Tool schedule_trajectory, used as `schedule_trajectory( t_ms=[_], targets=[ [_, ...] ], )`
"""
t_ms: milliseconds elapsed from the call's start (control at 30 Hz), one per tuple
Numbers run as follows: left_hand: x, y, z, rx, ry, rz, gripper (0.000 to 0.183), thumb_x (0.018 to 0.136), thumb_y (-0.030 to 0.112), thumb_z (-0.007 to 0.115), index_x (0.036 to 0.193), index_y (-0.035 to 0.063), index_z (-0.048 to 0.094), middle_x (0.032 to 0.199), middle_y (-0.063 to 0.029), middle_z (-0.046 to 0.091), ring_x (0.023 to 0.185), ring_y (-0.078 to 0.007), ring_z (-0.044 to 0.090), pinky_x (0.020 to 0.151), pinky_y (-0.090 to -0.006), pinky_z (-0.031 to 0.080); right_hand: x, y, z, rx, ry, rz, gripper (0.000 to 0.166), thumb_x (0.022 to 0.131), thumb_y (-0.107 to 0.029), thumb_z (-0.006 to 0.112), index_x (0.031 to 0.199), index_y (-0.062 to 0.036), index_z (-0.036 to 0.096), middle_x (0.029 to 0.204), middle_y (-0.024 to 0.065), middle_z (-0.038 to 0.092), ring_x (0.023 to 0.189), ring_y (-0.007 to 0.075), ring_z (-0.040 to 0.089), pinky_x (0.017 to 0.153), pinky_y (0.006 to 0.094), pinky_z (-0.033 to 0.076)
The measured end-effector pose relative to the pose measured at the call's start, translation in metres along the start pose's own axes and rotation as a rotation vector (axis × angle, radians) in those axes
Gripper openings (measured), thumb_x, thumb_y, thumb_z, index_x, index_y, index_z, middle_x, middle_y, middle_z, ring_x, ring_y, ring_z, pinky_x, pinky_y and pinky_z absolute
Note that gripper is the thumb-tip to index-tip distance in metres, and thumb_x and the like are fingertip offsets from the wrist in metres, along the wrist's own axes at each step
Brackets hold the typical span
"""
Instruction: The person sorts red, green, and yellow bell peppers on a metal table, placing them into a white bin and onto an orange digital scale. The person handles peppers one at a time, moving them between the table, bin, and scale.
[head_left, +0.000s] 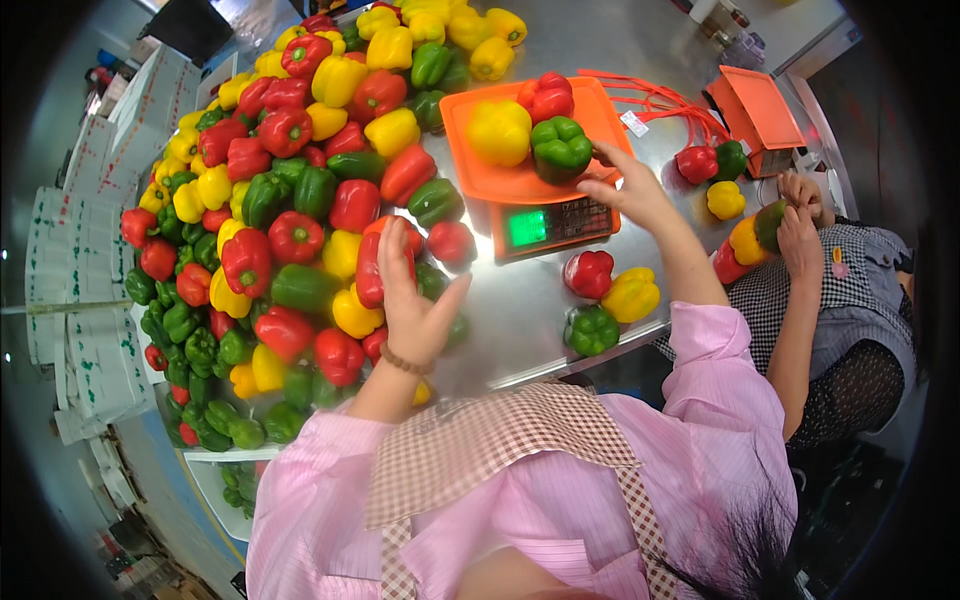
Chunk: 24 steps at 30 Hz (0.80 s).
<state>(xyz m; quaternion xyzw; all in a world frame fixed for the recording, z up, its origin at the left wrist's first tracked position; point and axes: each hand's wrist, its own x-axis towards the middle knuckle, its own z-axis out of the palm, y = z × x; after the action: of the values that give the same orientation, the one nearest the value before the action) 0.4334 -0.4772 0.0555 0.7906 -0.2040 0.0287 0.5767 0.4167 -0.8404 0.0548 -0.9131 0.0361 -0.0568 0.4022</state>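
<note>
My left hand (416, 300), with a beaded bracelet, is over the near edge of a large pile of bell peppers, beside a long red bell pepper (370, 270); its fingers are apart. My right hand (626, 184) reaches to the right side of an orange scale tray (469, 169), fingers apart, next to a green bell pepper (561, 148). On the tray also lie a yellow bell pepper (499, 133) and a red one (551, 97). Below the tray the digital scale's display (527, 227) glows green. Whether my left fingers touch a pepper is unclear.
Red (589, 274), yellow (631, 295) and green (592, 330) bell peppers sit together near the metal table's edge. Orange straps (660, 97) lie behind the tray. At right a co-worker's hands (802, 217) hold a row of three peppers near another orange scale (757, 112). White boxes (97, 292) stand left.
</note>
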Motion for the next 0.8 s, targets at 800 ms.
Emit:
schedule_trajectory(
  t_ms=[800],
  targets=[
    [-0.016, -0.020, -0.204, -0.764, 0.445, -0.174, 0.064, 0.096, 0.035, 0.059, 0.149, 0.0071, 0.037, 0.145, -0.0130, 0.048, 0.127, -0.0282, 0.054, 0.105, -0.0470, 0.046, 0.143, 0.003, -0.012, 0.255, 0.183, 0.047, 0.073, 0.078, -0.028, 0.084, 0.138, -0.0018, 0.052, 0.123, 0.0128, 0.063, 0.111, 0.0199, 0.062, 0.094, 0.0323, 0.050]
  ],
)
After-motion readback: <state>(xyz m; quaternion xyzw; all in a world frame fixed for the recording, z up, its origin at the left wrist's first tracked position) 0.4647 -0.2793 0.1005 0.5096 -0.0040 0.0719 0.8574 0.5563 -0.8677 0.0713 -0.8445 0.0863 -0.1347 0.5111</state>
